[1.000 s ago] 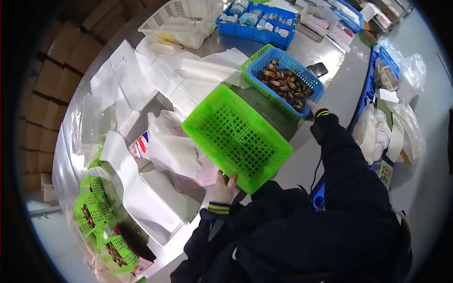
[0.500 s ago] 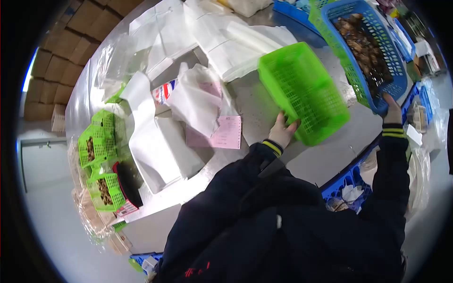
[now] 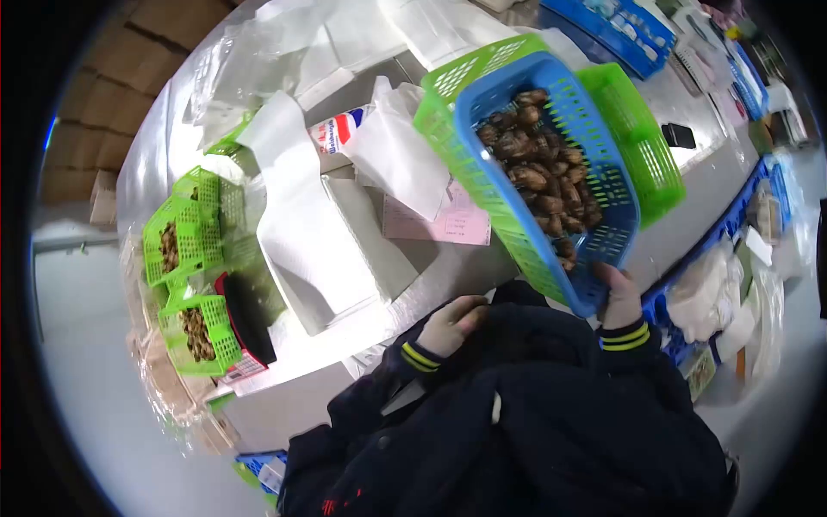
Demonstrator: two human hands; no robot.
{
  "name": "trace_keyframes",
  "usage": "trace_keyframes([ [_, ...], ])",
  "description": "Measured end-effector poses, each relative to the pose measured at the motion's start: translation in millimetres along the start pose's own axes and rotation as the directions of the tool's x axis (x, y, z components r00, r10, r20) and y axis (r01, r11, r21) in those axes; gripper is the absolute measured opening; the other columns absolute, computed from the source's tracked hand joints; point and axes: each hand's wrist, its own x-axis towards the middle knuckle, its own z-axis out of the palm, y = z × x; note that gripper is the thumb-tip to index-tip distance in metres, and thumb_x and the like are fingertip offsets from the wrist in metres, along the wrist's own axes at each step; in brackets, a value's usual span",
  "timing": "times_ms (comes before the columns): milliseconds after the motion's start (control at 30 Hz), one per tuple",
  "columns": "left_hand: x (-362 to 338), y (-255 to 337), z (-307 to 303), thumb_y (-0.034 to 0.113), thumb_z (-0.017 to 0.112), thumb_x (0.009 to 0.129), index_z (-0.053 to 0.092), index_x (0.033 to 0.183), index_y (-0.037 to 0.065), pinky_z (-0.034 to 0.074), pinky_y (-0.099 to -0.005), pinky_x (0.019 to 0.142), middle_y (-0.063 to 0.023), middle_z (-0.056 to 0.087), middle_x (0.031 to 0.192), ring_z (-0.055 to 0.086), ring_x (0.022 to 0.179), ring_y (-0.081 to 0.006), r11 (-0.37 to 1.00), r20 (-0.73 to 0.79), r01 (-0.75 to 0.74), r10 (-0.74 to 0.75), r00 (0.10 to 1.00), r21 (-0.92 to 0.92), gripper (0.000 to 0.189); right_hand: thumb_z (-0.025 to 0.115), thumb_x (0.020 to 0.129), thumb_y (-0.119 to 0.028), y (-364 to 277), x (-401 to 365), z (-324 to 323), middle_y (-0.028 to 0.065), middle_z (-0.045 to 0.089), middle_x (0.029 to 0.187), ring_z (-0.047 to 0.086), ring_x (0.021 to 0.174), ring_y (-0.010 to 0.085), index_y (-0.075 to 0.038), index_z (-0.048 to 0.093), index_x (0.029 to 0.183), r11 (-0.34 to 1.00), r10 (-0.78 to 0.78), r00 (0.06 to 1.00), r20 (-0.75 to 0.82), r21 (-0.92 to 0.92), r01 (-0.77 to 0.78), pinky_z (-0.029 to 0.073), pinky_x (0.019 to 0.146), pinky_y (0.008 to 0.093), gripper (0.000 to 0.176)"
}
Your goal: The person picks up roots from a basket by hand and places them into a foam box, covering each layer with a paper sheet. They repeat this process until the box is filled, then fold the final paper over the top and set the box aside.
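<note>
My right hand grips the near end of a blue basket, thumb at its rim. Inside lie brown, glossy, rounded pieces. A light green basket shows along the blue basket's left side and far end, up against it. Behind them on the right is another green basket, partly covered. My left hand is close to my body at the table's front edge, its fingers curled together and nothing visible in them. A pink printed sheet lies just beyond it.
An open carton lined with white sheet stands left of the middle, beside white paper. Small green baskets with brown pieces sit at the far left. A dark phone-like object lies at right. Blue crates line the right edge.
My right hand has brought the blue basket, with the light green one, leftward in front of the other green basket. My left hand has let go of that basket and drawn back toward my body.
</note>
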Motion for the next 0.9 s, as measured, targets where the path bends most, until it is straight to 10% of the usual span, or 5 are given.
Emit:
trace_keyframes([
  [233,-48,-11,-68,0.015,0.051,0.096,0.052,0.12,-0.002,0.046,-0.0259,0.088,-0.0098,0.06,0.11,0.058,0.098,-0.0146,0.988,0.003,0.066,-0.066,0.998,-0.137,0.029,0.068,0.076,-0.013,108,42,17,0.0096,0.065,0.076,0.063,0.061,0.0204,0.003,0.063,0.088,0.995,-0.063,0.905,-0.422,0.045,0.09,0.053,0.056,0.0325,0.02],
  [400,-54,-11,-83,0.012,0.052,0.095,0.051,0.122,-0.003,0.044,-0.0237,0.089,-0.0078,0.06,0.11,0.056,0.1,-0.0121,0.981,-0.027,0.057,-0.063,0.998,-0.183,0.031,0.069,0.075,-0.032,131,118,-39,0.012,0.058,0.062,0.058,0.051,0.0243,0.001,0.06,0.083,0.655,0.115,0.657,-0.745,-0.441,-0.614,0.048,0.048,0.0371,0.036],
  [467,-56,-12,-91,0.015,0.053,0.095,0.051,0.122,-0.003,0.044,-0.0237,0.089,-0.008,0.06,0.11,0.056,0.1,-0.0125,0.978,-0.07,0.005,-0.02,0.997,-0.209,0.032,0.065,0.079,-0.035,91,69,-33,0.0099,0.053,0.058,0.054,0.049,0.0216,-0.002,0.056,0.082,0.766,0.553,0.808,-0.202,-0.259,-0.589,0.046,0.046,0.0369,0.035],
  [767,-29,23,-56,0.012,0.059,0.091,0.054,0.12,0.002,0.045,-0.0234,0.084,-0.0066,0.061,0.103,0.058,0.095,-0.0116,0.999,-0.056,0.04,-0.039,0.998,0.014,0.031,0.06,0.08,-0.024,36,158,42,0.0182,0.055,0.115,0.056,0.101,0.0359,-0.01,0.055,0.12,-0.468,-0.251,0.951,0.183,-0.882,0.046,0.047,0.085,0.0436,0.043],
  [900,-21,45,-48,0.009,0.065,0.085,0.054,0.12,0.004,0.046,-0.028,0.087,-0.009,0.061,0.104,0.059,0.098,-0.0176,0.896,-0.082,-0.006,0.047,0.996,0.445,0.037,0.059,0.08,-0.023,20,133,41,0.0178,0.061,0.103,0.057,0.097,0.0364,-0.01,0.06,0.111,-0.126,-0.31,0.944,0.116,-0.989,0.08,0.047,0.083,0.0456,0.034],
])
